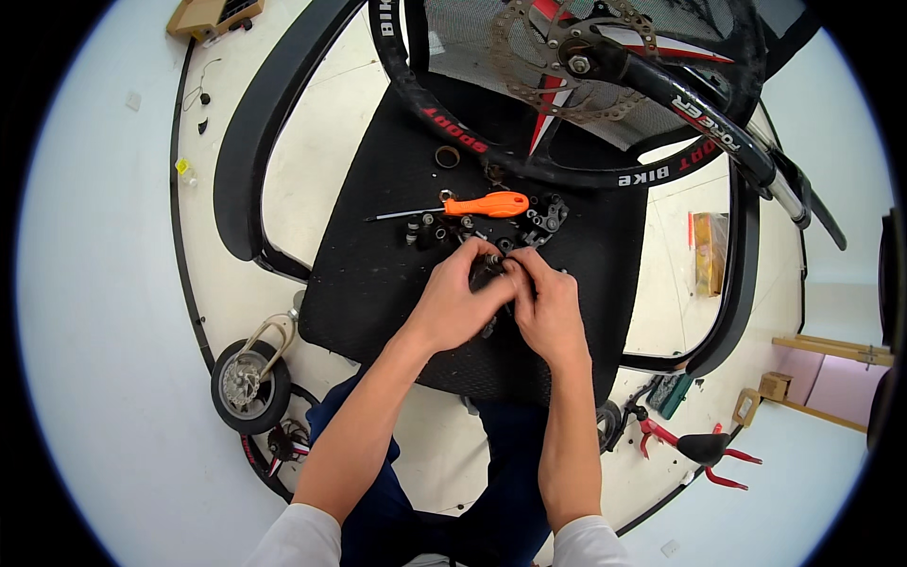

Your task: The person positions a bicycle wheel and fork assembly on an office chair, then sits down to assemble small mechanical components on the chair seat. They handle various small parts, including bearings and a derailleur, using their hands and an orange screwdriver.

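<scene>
My left hand [455, 299] and my right hand [550, 310] meet over the black mesh chair seat [359, 269]. Between their bent fingers is a small dark metal part [490, 264], mostly covered, so its kind does not show. Just beyond the fingertips lies a screwdriver [487, 205] with an orange handle, its shaft pointing left. Right of the handle sits a dark jointed metal part [546, 219]. Several small bolts and fittings [427, 230] are scattered left of my fingers. Farther off, a dark metal ring [447, 157] rests on the seat.
A bicycle wheel [416, 94] with a brake disc and black fork [699, 109] leans over the seat's far side. Armrests [248, 151] flank the seat. On the floor are a small wheel [249, 386], a red frame [661, 432], a yellow packet [709, 255] and a cardboard box [213, 17].
</scene>
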Tool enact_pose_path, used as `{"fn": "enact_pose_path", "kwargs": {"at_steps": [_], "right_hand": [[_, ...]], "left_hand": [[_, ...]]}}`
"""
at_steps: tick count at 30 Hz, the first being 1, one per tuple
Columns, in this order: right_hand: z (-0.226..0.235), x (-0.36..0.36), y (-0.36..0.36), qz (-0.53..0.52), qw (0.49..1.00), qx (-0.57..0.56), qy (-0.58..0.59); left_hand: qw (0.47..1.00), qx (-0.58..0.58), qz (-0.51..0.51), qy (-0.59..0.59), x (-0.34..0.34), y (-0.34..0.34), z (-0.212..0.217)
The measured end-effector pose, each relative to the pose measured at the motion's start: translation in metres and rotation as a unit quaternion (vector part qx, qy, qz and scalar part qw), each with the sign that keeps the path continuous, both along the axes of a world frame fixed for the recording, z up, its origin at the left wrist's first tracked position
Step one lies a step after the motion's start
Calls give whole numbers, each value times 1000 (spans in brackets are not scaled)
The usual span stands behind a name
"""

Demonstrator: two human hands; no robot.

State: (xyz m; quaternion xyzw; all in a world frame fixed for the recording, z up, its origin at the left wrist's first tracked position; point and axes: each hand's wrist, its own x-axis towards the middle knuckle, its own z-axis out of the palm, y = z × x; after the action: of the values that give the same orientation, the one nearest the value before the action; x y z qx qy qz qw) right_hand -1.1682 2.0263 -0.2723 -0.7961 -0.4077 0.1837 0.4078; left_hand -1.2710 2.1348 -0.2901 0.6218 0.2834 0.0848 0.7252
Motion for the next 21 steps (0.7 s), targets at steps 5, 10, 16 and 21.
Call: {"fn": "enact_pose_path", "kwargs": {"at_steps": [5, 10, 16, 21], "right_hand": [[2, -2, -5, 27, 1000, -13, 6], [4, -3, -5, 52, 996, -69, -29], [13, -1, -7, 89, 992, -53, -68], [23, 10, -2, 171, 973, -46, -147]], "left_hand": [[998, 41, -32, 18, -7, 4, 3], [991, -45, -50, 118, -8, -2, 14], [982, -123, -80, 117, -10, 0, 15], [974, -193, -89, 76, -14, 5, 22]]}}
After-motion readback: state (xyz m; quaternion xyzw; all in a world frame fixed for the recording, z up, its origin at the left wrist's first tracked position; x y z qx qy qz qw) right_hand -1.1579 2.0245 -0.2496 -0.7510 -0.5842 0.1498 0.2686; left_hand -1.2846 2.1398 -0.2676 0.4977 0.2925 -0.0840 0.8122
